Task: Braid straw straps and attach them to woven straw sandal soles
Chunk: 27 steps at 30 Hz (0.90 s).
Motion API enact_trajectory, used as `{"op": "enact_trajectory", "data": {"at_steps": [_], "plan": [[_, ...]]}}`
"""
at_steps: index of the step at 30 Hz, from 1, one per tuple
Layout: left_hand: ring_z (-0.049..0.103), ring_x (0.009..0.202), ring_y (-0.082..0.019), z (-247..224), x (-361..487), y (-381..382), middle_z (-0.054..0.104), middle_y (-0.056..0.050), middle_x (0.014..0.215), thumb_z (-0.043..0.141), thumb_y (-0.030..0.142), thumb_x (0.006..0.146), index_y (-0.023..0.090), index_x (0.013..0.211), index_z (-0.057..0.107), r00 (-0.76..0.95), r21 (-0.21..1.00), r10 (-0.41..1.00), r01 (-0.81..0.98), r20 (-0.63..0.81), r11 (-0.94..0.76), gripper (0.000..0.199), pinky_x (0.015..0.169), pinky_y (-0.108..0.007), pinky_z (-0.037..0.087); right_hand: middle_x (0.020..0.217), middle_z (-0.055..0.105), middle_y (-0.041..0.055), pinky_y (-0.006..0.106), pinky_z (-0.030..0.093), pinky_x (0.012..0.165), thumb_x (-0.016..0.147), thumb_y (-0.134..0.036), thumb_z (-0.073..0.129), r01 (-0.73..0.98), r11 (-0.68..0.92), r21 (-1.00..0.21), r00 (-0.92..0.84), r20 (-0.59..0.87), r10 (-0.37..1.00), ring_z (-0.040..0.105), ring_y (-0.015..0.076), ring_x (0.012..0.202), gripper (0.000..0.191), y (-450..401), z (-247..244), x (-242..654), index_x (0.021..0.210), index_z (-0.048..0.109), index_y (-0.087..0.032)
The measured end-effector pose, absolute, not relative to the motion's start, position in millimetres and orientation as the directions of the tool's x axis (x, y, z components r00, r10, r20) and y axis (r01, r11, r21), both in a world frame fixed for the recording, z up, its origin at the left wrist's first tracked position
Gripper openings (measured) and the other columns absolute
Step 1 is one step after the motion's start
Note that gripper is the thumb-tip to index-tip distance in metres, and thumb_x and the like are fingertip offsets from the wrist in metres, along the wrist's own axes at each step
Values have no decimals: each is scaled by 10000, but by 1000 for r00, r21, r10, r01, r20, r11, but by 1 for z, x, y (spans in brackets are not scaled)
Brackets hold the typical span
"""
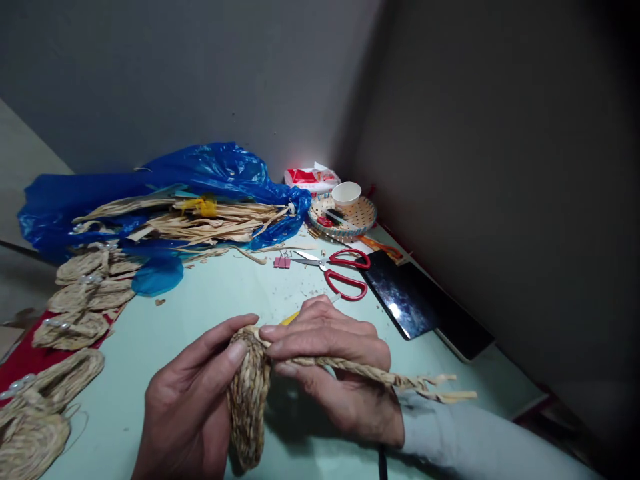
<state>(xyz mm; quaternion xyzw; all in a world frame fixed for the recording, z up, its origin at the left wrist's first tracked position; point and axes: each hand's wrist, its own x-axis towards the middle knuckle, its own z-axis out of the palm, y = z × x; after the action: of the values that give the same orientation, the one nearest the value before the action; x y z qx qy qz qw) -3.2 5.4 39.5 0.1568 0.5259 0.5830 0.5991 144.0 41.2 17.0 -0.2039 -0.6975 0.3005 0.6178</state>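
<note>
Woven straw piece [249, 413] hangs btwn our hands, over the tabletop's [195, 310] near side, long axis running from our fingertips back twd us. Our L hand [185, 407] is nearly closed, thumb & fingers pinching its upper L side; we can't see the fingertips behind. Our R hand [335, 353] is equally near, at the upper R, nearly closed w/ thumb under & fingers over the braid [360, 370], which runs R, approx crosswise to the piece, loose ends past our wrist. R fingertips hide the join; yellow tool [289, 319] behind is mostly hidden; tabletop's near edge is cut off.
</note>
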Motion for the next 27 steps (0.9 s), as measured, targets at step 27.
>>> {"op": "enact_trajectory", "data": {"at_steps": [27], "plan": [[779,772,-231,15,-18,4,825,-25,830,956,409,569,253,848,842,-354,943,900,-297,-252,148,339,739,-233,657,876,815,41,372,539,838,847,-127,763,-188,436,-880,-194,468,862,687,203,860,123,45,22,148,903,809,-225]]}}
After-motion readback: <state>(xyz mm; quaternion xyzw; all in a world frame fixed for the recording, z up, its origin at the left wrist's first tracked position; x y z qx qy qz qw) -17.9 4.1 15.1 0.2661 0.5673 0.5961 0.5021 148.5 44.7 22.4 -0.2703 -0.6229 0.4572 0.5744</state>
